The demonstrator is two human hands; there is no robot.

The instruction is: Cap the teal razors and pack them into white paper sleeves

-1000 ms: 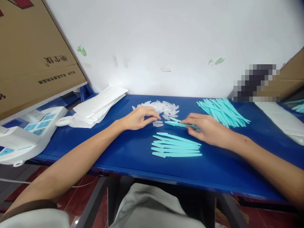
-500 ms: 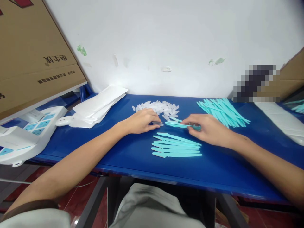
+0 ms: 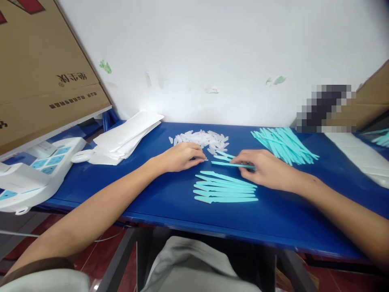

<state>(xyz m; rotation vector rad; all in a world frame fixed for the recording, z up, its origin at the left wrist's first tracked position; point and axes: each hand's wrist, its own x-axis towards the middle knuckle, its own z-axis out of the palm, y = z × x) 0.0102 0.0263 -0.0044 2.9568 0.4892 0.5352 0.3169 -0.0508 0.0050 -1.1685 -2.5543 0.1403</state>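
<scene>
My right hand pinches a thin turquoise plastic stick that points left, low over the blue table. My left hand rests knuckles up with its fingers curled, the fingertips pinched on a small clear cap at the near edge of a pile of clear plastic caps. The cap itself is barely visible. A neat row of several turquoise sticks lies just in front of both hands. A loose heap of the same sticks lies behind my right hand.
A stack of white sleeves lies at the back left, beside a white device with blue buttons. A large cardboard box leans over the left side. More white sheets lie at the right. A white wall stands behind the table.
My left hand slid a little right and closed on a clear cap that lay near its fingertips. My right hand lowered the stick slightly and kept it pinched.
</scene>
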